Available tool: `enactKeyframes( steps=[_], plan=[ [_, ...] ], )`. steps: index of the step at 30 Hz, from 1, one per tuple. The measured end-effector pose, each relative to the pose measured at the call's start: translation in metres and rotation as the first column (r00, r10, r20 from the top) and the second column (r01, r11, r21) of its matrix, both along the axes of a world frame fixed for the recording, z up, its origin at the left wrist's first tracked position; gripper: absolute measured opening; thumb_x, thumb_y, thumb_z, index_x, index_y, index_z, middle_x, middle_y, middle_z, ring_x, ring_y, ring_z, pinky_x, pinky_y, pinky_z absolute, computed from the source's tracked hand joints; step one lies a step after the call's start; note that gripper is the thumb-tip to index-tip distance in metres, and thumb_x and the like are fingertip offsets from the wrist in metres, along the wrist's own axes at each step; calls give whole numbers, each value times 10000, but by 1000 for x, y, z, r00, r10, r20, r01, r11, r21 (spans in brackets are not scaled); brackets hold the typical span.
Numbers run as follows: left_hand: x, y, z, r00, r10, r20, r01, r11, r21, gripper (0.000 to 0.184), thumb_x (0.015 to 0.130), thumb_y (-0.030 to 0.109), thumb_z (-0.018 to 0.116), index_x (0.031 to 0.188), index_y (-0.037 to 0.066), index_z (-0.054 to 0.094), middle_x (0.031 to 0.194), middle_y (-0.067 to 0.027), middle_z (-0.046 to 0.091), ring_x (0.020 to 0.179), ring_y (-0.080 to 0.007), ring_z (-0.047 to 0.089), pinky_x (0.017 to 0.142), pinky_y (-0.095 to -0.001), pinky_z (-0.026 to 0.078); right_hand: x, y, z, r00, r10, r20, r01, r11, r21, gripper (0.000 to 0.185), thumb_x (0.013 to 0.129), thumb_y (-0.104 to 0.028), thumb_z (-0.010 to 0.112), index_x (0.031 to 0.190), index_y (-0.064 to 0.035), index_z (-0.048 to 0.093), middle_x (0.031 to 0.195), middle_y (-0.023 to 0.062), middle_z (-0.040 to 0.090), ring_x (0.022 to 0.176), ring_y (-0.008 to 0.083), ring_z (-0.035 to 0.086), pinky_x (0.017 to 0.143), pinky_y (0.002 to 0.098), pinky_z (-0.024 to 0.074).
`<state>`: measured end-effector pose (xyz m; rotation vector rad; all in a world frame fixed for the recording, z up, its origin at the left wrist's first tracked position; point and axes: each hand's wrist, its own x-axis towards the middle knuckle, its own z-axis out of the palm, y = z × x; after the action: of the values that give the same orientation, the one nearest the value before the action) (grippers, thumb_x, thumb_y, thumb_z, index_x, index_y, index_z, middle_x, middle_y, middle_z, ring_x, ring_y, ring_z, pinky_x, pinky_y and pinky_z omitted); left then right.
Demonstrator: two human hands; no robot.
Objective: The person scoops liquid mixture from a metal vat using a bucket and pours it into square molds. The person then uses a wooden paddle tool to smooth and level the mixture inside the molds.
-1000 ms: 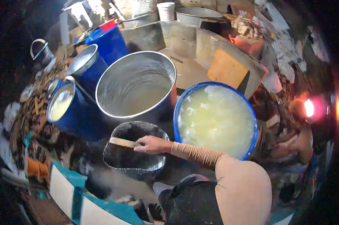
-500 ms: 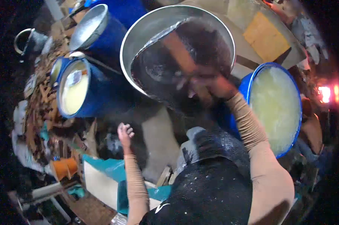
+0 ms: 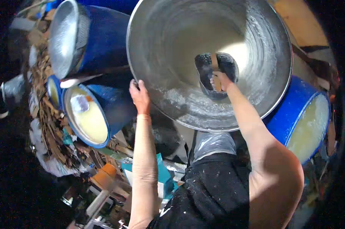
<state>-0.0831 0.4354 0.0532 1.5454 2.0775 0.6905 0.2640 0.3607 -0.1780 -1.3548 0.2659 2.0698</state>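
Observation:
Inside a large round metal pot (image 3: 264, 32) is a dark, rubber-looking bucket (image 3: 228, 65) with a wooden bar handle (image 3: 214, 60) across its mouth. My right hand (image 3: 222, 81) is closed around that handle, low in the pot. Pale, cloudy liquid (image 3: 191, 38) covers the pot's bottom beyond the bucket. Whether the bucket holds any of it, I cannot tell. At the pot's left rim, my left hand (image 3: 141, 98) grips the edge with thumb and fingers. Whitish residue coats the pot's inner wall.
Blue barrels surround the pot: one holding pale yellow liquid (image 3: 90, 124) at left, another with cloudy liquid (image 3: 309, 128) at right. A metal basin (image 3: 63, 40) tops the upper-left barrel (image 3: 103, 38). Wood scraps (image 3: 50, 126) and an orange pot (image 3: 103, 176) lie lower left.
The bucket has gone from high over the pot, where it hid much of the inside, down into it. My left hand has moved up onto the rim. The view has shifted nearer the pot.

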Motion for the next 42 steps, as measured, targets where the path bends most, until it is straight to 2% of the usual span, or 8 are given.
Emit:
enactKeyframes(
  steps=[6, 12, 14, 20, 28, 33, 38, 42],
  plan=[
    [-34, 132, -66, 864, -263, -429, 309, 950, 39, 631, 942, 336, 613, 1323, -125, 414, 1329, -325, 452, 1236, -442, 422, 1019, -472, 364, -3, -6, -120, 989, -113, 98, 134, 963, -234, 192, 927, -251, 574, 818, -102, 520, 695, 72, 580, 567, 221, 578, 466, 394, 481],
    [-45, 176, -91, 990, -93, -110, 81, 990, -115, 329, 1042, 316, 446, 961, 3, 503, 751, -39, 463, 704, -166, 424, 670, -308, 403, 35, 37, -246, 909, -45, 413, 182, 937, -297, 158, 905, -240, 586, 814, -118, 627, 651, 38, 573, 528, 209, 553, 461, 385, 440],
    [-27, 177, -78, 980, -157, -120, 143, 983, -118, 385, 1047, 360, 417, 978, -10, 498, 793, -7, 438, 739, -145, 397, 664, -286, 373, 70, -10, -412, -89, 377, 922, -559, 747, -360, 258, 865, -316, 609, 796, -72, 654, 700, 84, 630, 651, 270, 631, 567, 439, 491],
    [-83, 150, -76, 921, -126, -370, 44, 974, -220, 747, 1005, 544, 395, 1417, -77, 347, 1330, -213, 456, 1208, -281, 456, 1047, -410, 379, 119, 125, -395, -238, 577, 781, -432, 658, -617, 235, 885, -303, 580, 828, -98, 682, 748, 62, 654, 709, 251, 643, 602, 435, 500],
    [-144, 112, -41, 253, -632, -733, 448, 748, -490, 669, 1030, 438, 390, 1524, 16, 233, 1504, -220, 247, 1386, -342, 325, 1119, -406, 359, 127, 181, -483, -495, 624, 605, -485, 380, -788, 236, 911, -284, 541, 871, -133, 719, 811, 33, 686, 787, 226, 658, 650, 430, 512],
    [-158, 99, -31, 871, -212, -443, 94, 957, -273, 728, 1018, 471, 394, 1516, -26, 212, 1546, -231, 200, 1415, -355, 278, 1143, -406, 331, 79, 189, -481, -641, 595, 485, -482, 181, -857, 255, 927, -273, 517, 898, -155, 742, 850, 15, 705, 836, 210, 668, 679, 427, 519],
    [-136, 112, -66, 864, -401, -305, 358, 914, -189, 636, 1057, 389, 362, 1444, -110, 286, 1462, -234, 372, 1316, -270, 401, 1104, -378, 335, 2, 182, -483, -793, 441, 421, -489, -49, -871, 286, 944, -261, 492, 925, -177, 765, 890, -3, 725, 885, 194, 678, 709, 424, 526],
    [-100, 140, -82, 956, -113, -271, 42, 967, -253, 478, 1060, 237, 400, 1390, -107, 363, 1292, -190, 522, 1121, -217, 473, 989, -330, 391, -43, 213, -388, -251, 415, 874, -715, 529, -456, 598, 971, -460, 386, 1443, -100, 456, 1482, 133, 445, 1364, 243, 421, 1137, 378, 298]
  ],
)
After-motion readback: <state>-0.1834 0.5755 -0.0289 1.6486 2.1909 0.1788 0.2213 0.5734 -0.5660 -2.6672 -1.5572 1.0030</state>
